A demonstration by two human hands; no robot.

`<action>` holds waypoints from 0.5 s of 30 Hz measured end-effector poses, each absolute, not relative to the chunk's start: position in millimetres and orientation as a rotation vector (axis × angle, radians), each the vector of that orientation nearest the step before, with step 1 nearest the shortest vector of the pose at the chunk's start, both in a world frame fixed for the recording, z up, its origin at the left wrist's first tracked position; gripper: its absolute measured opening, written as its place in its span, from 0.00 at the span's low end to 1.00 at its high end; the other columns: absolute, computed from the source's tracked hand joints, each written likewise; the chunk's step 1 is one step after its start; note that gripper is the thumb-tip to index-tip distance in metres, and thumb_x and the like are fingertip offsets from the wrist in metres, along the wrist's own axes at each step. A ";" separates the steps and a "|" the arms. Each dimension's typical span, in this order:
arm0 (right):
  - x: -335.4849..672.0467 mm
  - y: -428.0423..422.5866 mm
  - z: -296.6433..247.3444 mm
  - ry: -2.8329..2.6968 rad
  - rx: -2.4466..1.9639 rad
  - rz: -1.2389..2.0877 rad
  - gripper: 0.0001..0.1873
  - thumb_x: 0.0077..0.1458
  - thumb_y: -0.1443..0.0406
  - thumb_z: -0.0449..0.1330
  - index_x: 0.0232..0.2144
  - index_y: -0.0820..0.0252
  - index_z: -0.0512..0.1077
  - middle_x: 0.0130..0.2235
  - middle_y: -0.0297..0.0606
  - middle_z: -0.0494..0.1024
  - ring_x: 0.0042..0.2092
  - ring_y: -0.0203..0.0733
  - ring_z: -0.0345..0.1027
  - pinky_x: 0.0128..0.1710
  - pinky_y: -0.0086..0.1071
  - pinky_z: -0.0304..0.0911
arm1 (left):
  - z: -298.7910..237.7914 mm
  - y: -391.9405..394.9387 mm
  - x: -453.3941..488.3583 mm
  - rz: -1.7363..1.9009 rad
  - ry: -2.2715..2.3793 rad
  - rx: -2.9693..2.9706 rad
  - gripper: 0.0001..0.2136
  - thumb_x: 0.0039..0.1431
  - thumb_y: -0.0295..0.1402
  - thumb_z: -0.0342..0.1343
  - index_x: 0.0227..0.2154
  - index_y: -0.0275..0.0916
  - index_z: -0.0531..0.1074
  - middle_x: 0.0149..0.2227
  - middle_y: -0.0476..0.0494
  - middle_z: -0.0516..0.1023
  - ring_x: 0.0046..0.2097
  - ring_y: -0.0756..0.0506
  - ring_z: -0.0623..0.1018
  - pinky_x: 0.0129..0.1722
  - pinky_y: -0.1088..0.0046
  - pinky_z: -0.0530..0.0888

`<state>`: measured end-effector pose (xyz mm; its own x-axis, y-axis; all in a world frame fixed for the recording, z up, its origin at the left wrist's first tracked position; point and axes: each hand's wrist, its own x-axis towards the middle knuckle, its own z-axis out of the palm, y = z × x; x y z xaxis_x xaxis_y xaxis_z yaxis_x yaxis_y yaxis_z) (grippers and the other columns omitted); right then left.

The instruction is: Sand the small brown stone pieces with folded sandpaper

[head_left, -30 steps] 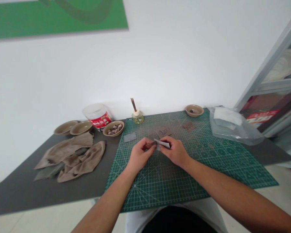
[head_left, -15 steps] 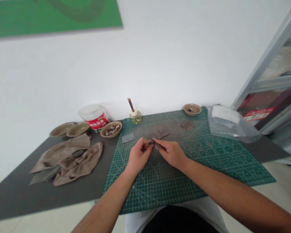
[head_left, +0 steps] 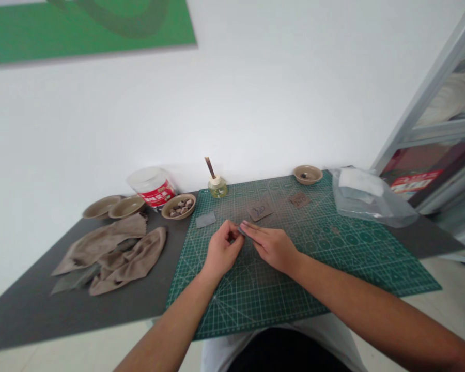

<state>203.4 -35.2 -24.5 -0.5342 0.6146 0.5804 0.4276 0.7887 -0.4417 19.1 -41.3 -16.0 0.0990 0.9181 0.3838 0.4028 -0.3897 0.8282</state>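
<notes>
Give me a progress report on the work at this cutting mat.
Done, it seems: the far bowl holds a few dark pieces. In hand: the left hand and right hand pinch a small grey piece. Left: the bowl of pebbles beside the cutting mat looks well filled.

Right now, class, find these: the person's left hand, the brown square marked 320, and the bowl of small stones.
Left hand (head_left: 223,248): head view, on the back of the hand.
Brown square marked 320 (head_left: 260,211): head view, on its written middle.
Bowl of small stones (head_left: 178,217): head view, on the front rim.
</notes>
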 end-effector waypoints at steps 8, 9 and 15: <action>201.4 -37.3 -24.6 -2.205 -0.790 0.230 0.27 0.61 0.73 0.50 0.62 0.62 0.61 0.62 0.43 0.66 0.59 0.41 0.65 0.59 0.36 0.64 | -16.0 -41.6 19.6 1.314 1.237 1.815 0.05 0.56 0.29 0.56 0.27 0.40 0.64 0.29 0.51 0.70 0.31 0.50 0.70 0.32 0.75 0.68; 201.4 -37.7 -24.4 -2.186 -0.798 0.247 0.27 0.61 0.73 0.50 0.62 0.61 0.61 0.61 0.43 0.67 0.58 0.41 0.66 0.58 0.35 0.64 | -15.8 -41.8 19.7 1.323 1.224 1.794 0.05 0.56 0.30 0.56 0.28 0.40 0.65 0.30 0.51 0.71 0.31 0.50 0.70 0.32 0.75 0.68; 202.5 -39.2 -22.0 -2.130 -0.785 0.314 0.28 0.62 0.71 0.51 0.63 0.56 0.60 0.60 0.40 0.69 0.58 0.40 0.66 0.59 0.35 0.63 | -14.3 -42.5 18.9 1.331 1.178 1.786 0.06 0.57 0.32 0.57 0.28 0.40 0.65 0.31 0.50 0.71 0.32 0.49 0.70 0.33 0.75 0.69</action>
